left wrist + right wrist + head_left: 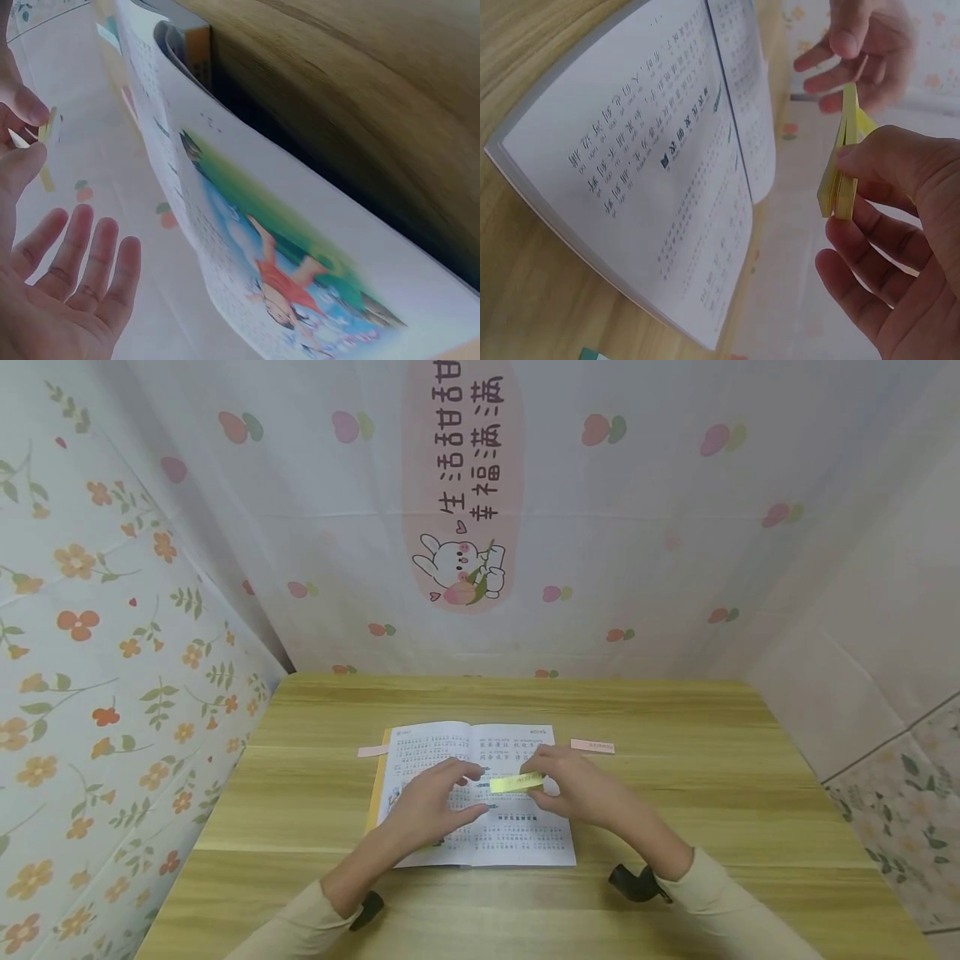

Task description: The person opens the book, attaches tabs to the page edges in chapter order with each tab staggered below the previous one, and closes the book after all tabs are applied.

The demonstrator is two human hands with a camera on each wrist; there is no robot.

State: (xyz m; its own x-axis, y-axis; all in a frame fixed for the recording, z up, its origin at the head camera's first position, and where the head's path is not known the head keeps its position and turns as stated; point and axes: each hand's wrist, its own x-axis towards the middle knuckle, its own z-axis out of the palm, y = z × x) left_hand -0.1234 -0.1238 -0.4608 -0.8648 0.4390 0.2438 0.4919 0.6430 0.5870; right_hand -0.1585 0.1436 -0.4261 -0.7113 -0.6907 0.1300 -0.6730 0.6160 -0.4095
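A book (525, 853) lies spread on the table, its pages full of small print; a coloured drawing (289, 281) fills part of one page in the left wrist view. Over the right-hand page, my right hand (579, 785) pinches a narrow yellow sticky-note pad (516, 782) between thumb and fingers. The right wrist view shows the pad (841, 169) as a thin stack, split along its edge. My left hand (433, 802) hovers over the book's middle, fingers spread and bent a little. It holds nothing and stays apart from the pad.
Pale pink paper strips stand out on both sides of the book, one strip (372, 751) at the left, another strip (592, 746) at the right. A black wrist mount (633, 883) sits under the right forearm. Behind the wooden table (697, 777) hangs a printed curtain (645, 527).
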